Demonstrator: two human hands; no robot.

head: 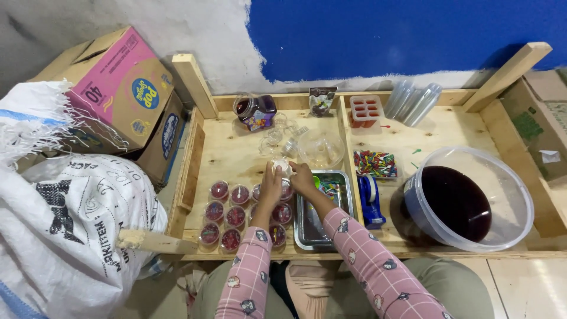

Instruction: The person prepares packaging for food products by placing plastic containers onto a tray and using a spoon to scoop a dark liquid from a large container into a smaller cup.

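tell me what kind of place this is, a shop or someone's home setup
Probably a small home workshop for packing jelly snacks: a rough wooden tray table on the floor, rows of small filled cups, and a big tub of dark liquid.

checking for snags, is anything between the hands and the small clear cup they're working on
Nothing visible is. The left hand and right hand both already touch the small clear cup, held above the filled red cups on the wooden tray.

Small home-style food packing workshop, showing a low plywood table [236,147] carrying filled jelly cups [227,207], a big tub [469,201] of dark liquid, cardboard boxes [118,94] and woven sacks [65,224] sitting alongside a rough painted wall [384,35].
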